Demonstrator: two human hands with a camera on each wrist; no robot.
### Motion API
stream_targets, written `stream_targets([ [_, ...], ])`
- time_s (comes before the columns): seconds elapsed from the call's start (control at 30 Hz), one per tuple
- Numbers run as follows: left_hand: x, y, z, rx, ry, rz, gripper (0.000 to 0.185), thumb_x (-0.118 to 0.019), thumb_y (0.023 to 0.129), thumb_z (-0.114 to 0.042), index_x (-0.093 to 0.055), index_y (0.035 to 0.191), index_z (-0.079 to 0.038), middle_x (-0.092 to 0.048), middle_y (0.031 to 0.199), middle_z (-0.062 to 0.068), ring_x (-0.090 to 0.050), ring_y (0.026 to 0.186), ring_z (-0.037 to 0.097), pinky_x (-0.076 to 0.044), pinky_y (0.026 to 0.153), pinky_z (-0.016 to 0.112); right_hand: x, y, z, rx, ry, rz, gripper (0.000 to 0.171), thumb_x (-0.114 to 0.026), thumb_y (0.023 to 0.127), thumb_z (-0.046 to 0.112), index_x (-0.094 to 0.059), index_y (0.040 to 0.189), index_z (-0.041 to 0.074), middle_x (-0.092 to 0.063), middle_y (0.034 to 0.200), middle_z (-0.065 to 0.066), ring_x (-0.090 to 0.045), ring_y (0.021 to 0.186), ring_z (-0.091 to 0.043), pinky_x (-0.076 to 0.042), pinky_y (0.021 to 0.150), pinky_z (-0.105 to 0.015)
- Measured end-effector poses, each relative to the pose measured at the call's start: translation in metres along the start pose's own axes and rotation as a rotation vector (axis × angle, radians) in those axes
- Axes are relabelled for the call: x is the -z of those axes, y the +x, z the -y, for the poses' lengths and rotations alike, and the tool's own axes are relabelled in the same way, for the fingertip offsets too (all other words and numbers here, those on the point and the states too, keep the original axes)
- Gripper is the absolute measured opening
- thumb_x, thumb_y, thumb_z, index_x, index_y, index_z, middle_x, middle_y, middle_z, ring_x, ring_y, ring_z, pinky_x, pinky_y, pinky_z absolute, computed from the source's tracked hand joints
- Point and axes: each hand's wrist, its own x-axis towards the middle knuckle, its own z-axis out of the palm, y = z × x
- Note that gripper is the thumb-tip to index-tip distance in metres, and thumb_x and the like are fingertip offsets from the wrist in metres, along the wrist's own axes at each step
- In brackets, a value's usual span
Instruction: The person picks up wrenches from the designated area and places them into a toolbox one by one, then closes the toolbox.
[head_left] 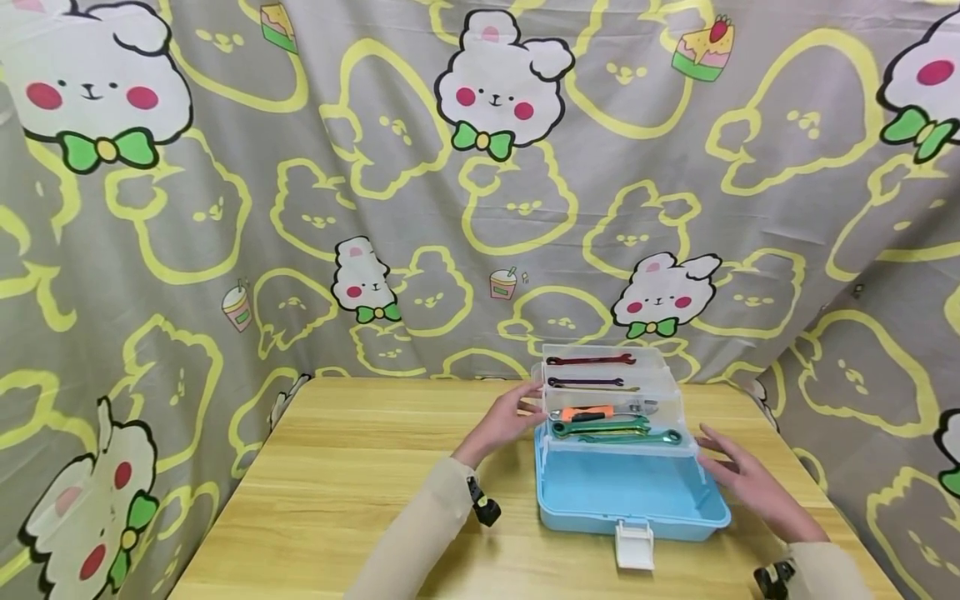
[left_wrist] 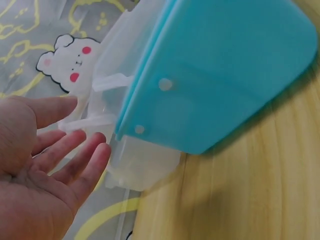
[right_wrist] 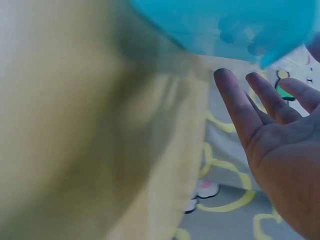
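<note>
The left hand (head_left: 501,423) is at the left end of the blue toolbox (head_left: 630,493), with its fingers (left_wrist: 75,150) straight and spread, just beside the clear trays (head_left: 607,392); from the pictures I cannot tell if they touch the plastic. The toolbox stands open on the wooden table (head_left: 352,483), between the two hands, and its clear trays are folded out in steps. In the trays lie five wrenches, counted from far to near: one red (head_left: 590,361), one dark purple (head_left: 585,382), one orange-handled (head_left: 588,413) and two green (head_left: 600,428). The right hand (head_left: 738,479) is beside the right end of the box, palm open, fingers (right_wrist: 240,107) stretched, holding nothing.
</note>
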Motion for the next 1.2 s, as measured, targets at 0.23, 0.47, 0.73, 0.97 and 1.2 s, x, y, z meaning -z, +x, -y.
stream_targets([
  [0.23, 0.007, -0.004, 0.014, 0.031, -0.051, 0.015, 0.065, -0.069, 0.102, -0.025, -0.04, 0.16, -0.018, -0.05, 0.155, 0.011, -0.057, 0.135, 0.035, -0.056, 0.103, 0.043, 0.017, 0.027, 0.013, 0.045, 0.069, 0.029, 0.078, -0.039, 0.113, 0.043, -0.002, 0.165, -0.001, -0.026, 0.16, -0.039, -0.042, 0.14, -0.056, -0.055, 0.102, -0.05],
  [0.47, 0.013, 0.005, 0.039, 0.222, -0.253, 0.049, 0.092, -0.068, 0.099, -0.048, -0.019, 0.166, -0.008, -0.036, 0.165, 0.02, -0.055, 0.138, 0.038, -0.046, 0.115, 0.049, 0.022, 0.063, 0.003, -0.017, 0.229, 0.189, 0.082, -0.018, 0.111, 0.059, 0.012, 0.164, 0.003, -0.006, 0.166, -0.038, -0.018, 0.149, -0.061, -0.031, 0.117, -0.069],
  [0.73, -0.001, 0.007, 0.046, 0.204, -0.321, 0.157, 0.086, -0.068, 0.1, -0.044, -0.024, 0.164, -0.007, -0.041, 0.162, 0.017, -0.049, 0.144, 0.031, -0.043, 0.118, 0.046, 0.022, 0.085, -0.008, 0.006, 0.347, 0.307, 0.074, -0.014, 0.112, 0.054, 0.012, 0.165, 0.009, 0.009, 0.169, -0.031, -0.002, 0.151, -0.062, -0.019, 0.118, -0.077],
  [0.97, -0.005, 0.012, 0.041, 0.188, -0.453, 0.188, 0.08, -0.076, 0.096, -0.017, -0.032, 0.162, -0.008, -0.059, 0.146, 0.017, -0.059, 0.133, 0.027, -0.048, 0.114, 0.043, 0.023, 0.089, -0.009, 0.024, 0.347, 0.304, 0.074, -0.017, 0.113, 0.051, 0.008, 0.165, 0.006, 0.005, 0.169, -0.031, -0.001, 0.151, -0.063, -0.015, 0.119, -0.077],
  [1.2, -0.008, 0.011, 0.045, 0.213, -0.414, 0.195, 0.093, -0.081, 0.088, -0.005, -0.026, 0.163, -0.009, -0.043, 0.16, 0.021, -0.042, 0.149, 0.036, -0.033, 0.124, 0.05, 0.015, 0.086, -0.019, 0.018, 0.38, 0.3, 0.075, -0.027, 0.114, 0.042, 0.011, 0.162, -0.001, 0.006, 0.167, -0.037, -0.002, 0.151, -0.061, -0.016, 0.12, -0.072],
])
